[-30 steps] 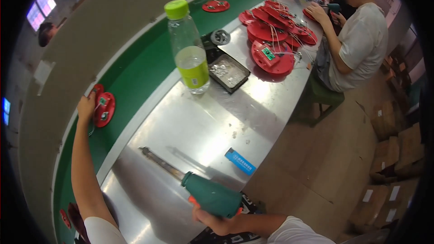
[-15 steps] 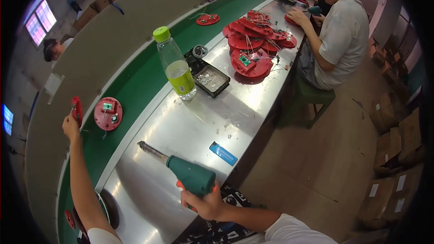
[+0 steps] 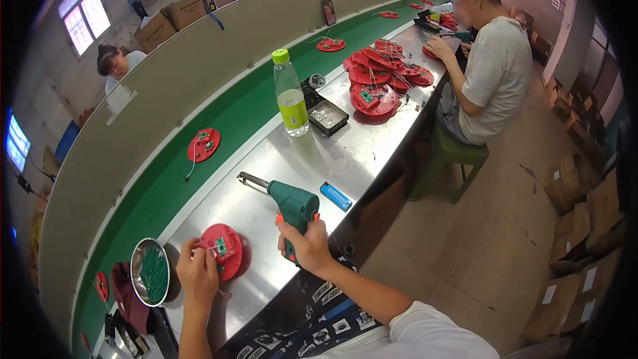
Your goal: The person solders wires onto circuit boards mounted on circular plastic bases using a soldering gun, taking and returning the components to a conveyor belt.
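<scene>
In the head view, we see our left hand (image 3: 197, 271) with thumb and fingers gripping the left edge of a red disc (image 3: 231, 264), which bears a small green circuit board (image 3: 221, 246). We hold this disc over the near part of the metal table (image 3: 266, 279); whether it touches the surface, we cannot tell. Our right hand (image 3: 308, 246) is wrapped around the handle of a green pistol-shaped tool (image 3: 296, 203), its metal tip pointing left, apart from the disc. Just left of our left hand stands a metal bowl (image 3: 174, 284) of thin green pieces. Beyond the tool we find a flat blue object (image 3: 335, 196), a bottle (image 3: 292, 106) with a lime cap, and a heap of red discs (image 3: 373, 70).
</scene>
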The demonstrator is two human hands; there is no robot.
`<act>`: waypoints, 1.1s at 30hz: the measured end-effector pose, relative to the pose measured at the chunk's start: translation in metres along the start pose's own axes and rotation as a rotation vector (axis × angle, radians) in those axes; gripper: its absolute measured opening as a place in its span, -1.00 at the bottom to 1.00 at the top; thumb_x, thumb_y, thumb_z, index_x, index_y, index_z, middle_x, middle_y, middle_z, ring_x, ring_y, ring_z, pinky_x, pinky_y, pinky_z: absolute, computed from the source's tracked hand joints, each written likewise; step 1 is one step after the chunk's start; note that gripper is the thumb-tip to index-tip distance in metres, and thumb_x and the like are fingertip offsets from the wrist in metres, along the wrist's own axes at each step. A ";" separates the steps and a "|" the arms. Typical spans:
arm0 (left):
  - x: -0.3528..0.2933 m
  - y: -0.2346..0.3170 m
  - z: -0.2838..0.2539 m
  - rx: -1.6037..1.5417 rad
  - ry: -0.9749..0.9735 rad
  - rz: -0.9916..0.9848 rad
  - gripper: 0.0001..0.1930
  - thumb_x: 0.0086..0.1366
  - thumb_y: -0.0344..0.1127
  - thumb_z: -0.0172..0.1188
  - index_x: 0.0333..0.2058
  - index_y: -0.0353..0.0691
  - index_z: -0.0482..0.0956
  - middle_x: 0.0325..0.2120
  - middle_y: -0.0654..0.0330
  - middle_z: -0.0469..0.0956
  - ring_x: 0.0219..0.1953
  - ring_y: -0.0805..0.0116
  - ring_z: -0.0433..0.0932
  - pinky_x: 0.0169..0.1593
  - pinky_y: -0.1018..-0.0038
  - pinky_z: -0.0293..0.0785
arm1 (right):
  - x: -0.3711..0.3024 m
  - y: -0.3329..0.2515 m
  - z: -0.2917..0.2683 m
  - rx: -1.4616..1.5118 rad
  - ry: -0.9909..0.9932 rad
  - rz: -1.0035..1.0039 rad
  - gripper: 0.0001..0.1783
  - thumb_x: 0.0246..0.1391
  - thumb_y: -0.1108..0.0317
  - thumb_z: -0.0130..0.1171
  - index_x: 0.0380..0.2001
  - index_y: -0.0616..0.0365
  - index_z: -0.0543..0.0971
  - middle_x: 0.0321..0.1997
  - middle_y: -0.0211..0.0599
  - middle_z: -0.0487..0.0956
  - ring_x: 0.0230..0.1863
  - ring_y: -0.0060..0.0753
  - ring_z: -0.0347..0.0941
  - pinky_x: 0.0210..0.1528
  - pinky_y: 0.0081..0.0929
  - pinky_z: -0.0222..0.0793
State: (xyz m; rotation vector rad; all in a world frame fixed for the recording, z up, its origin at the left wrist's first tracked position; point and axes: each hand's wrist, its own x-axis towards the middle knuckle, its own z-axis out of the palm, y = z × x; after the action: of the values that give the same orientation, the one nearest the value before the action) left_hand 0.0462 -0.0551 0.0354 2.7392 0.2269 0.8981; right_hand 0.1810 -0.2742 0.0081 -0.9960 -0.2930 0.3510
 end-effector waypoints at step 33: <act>-0.056 -0.147 -0.065 0.107 -0.058 -0.474 -0.83 0.13 -0.43 0.26 -0.26 -0.26 0.64 -0.19 -0.02 0.54 -0.07 -0.10 0.50 0.01 0.14 0.40 | 0.004 0.018 0.021 -0.064 0.072 -0.016 -0.71 0.17 0.40 0.14 -0.11 0.39 0.47 -0.33 -0.13 0.57 -0.66 -0.38 0.46 -0.62 -0.44 0.38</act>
State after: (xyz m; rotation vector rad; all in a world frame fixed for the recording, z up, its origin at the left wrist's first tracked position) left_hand -0.0472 0.0855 0.0132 2.6179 0.8890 0.6874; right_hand 0.1736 -0.2479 0.0042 -1.0658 -0.2484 0.2924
